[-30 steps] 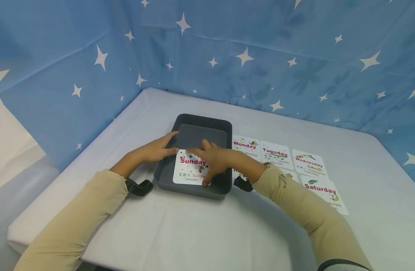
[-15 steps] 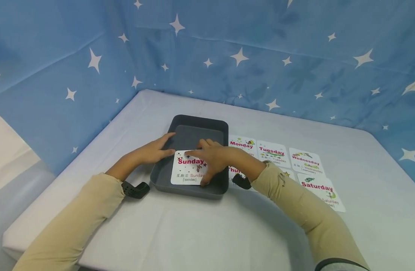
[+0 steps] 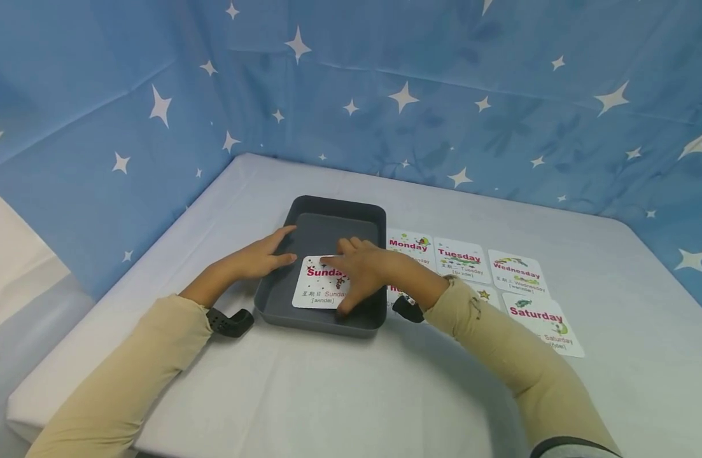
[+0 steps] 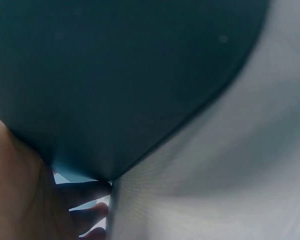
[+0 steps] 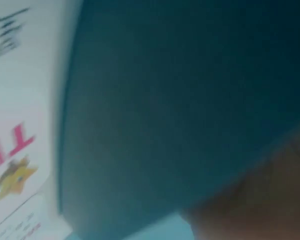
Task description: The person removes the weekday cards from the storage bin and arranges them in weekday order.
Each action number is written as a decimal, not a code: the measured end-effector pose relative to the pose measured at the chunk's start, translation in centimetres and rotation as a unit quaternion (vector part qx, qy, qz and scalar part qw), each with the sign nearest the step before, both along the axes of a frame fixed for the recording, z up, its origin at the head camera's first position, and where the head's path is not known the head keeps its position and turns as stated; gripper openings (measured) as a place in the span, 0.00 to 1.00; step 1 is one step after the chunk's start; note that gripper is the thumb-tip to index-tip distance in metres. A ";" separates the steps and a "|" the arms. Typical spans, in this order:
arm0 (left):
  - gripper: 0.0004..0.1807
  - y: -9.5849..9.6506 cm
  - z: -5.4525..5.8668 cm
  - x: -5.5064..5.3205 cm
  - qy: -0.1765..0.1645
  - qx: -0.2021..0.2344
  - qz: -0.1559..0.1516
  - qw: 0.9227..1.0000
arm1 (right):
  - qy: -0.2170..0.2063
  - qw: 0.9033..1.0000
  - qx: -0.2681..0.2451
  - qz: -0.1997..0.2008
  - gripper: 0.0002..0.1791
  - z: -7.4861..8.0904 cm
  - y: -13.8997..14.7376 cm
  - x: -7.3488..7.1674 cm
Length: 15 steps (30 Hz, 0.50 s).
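Note:
A dark grey rectangular tray (image 3: 342, 226) stands on the white cloth. Over its left rim lies my left hand (image 3: 259, 256), thumb and index finger stretched out; the left wrist view shows the tray's outer wall (image 4: 140, 75) with several fingertips (image 4: 92, 215) alongside. In the near half of the tray lies a white "Sunday" card (image 3: 315, 294), flat and slanted with the tray. My right hand (image 3: 363, 270) reaches in over the right rim, fingers spread, index fingertip at the card's top edge and thumb beside its lower right corner. The hand covers the card's right part.
Right of the tray lie weekday cards in two rows: Monday (image 3: 409, 245), Tuesday (image 3: 462, 259), Wednesday (image 3: 517, 272) behind, Saturday (image 3: 542, 323) in front. My right forearm (image 3: 499, 343) covers others. A starry blue curtain (image 3: 442, 95) hangs behind the table.
The Sunday card has sunk lower into the tray and now lies flatter. My right thumb has come off its corner to the right. The left hand stays on the rim.

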<state>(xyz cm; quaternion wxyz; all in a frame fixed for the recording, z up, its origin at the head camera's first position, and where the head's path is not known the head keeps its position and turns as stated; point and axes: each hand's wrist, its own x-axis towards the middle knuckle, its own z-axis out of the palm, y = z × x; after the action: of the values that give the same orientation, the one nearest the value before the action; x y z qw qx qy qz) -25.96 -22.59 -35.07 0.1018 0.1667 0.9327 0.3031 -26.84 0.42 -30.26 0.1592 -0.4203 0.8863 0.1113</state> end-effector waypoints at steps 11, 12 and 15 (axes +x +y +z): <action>0.38 0.2 0.0 0.0 -0.002 -0.011 -0.004 1.000 | 0.026 0.991 -0.118 -0.048 0.46 3.5 7.4 1.2; 0.38 0.1 0.0 0.0 -0.004 -0.010 -0.006 1.000 | 0.026 0.990 -0.127 -0.052 0.46 3.8 8.3 1.6; 0.38 -0.1 0.2 0.2 -0.010 -0.007 -0.008 1.000 | 0.024 0.987 -0.141 -0.070 0.46 4.2 11.3 2.8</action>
<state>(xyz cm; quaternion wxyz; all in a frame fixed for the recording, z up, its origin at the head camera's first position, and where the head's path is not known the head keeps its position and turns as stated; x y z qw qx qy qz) -25.80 -22.68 -34.87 0.1143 0.1704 0.9326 0.2970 -24.05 11.70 -26.10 0.0846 -0.3732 0.9238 -0.0163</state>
